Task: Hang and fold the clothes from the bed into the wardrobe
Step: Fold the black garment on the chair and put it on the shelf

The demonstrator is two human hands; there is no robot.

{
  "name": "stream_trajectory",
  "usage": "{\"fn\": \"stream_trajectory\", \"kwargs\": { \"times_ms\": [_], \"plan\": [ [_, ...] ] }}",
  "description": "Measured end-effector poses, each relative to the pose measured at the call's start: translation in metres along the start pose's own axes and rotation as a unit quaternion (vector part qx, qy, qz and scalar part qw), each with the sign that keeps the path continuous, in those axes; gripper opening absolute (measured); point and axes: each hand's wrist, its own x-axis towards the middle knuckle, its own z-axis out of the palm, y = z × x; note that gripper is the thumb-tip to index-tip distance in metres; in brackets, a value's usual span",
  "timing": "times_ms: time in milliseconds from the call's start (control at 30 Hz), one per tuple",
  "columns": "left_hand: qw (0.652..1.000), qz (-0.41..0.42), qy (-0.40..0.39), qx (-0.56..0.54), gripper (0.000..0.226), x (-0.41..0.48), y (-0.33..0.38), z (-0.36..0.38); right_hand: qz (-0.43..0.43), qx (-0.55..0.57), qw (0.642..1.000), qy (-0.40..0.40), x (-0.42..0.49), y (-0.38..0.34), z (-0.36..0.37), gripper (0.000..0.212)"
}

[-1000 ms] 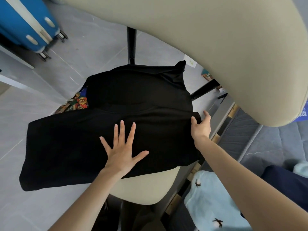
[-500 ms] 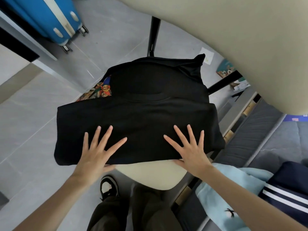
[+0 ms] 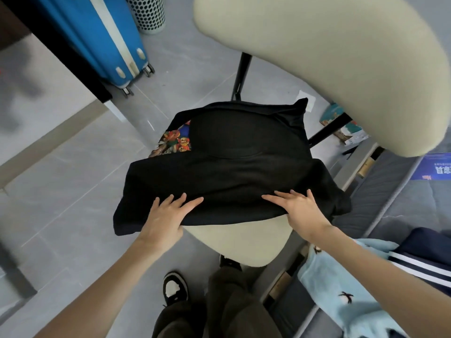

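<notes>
A black garment [image 3: 234, 172] lies folded across the beige chair seat [image 3: 244, 242], with a colourful printed piece [image 3: 175, 140] showing under its left side. My left hand [image 3: 166, 215] holds the garment's near edge on the left, fingers on top and the thumb hidden under the cloth. In the same way, my right hand [image 3: 301, 211] holds the near edge on the right, where the cloth is slightly raised. A light blue garment [image 3: 341, 289] and a navy striped one [image 3: 424, 257] lie on the bed at the lower right.
The chair's beige backrest [image 3: 329, 57] fills the upper right. A blue suitcase [image 3: 102, 37] and a perforated bin [image 3: 148, 13] stand on the grey tiled floor at the upper left. The bed frame edge [image 3: 351, 176] runs along the right. My legs and a shoe [image 3: 175, 286] are below.
Both hands slid back from lying flat on the black garment to its near edge and took hold of it. The left flap, spread wide a second ago, is folded in.
</notes>
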Motion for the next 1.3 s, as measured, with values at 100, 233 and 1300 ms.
{"fn": "stream_trajectory", "kwargs": {
  "times_ms": [100, 233, 1300],
  "plan": [
    [0.999, 0.024, -0.003, -0.032, 0.078, -0.017, 0.000, -0.020, 0.006, 0.020, 1.000, 0.013, -0.022, -0.005, -0.019, 0.083],
    [0.994, 0.067, -0.054, -0.072, 0.072, -0.047, -0.003, -0.038, -0.008, 0.080, 0.996, -0.032, -0.060, -0.015, -0.030, 0.077],
    [0.974, -0.007, 0.221, -0.051, 0.051, 0.086, 0.062, -0.059, 0.082, 0.211, 0.959, 0.174, 0.029, -0.003, -0.041, 0.052]
  ]
}}
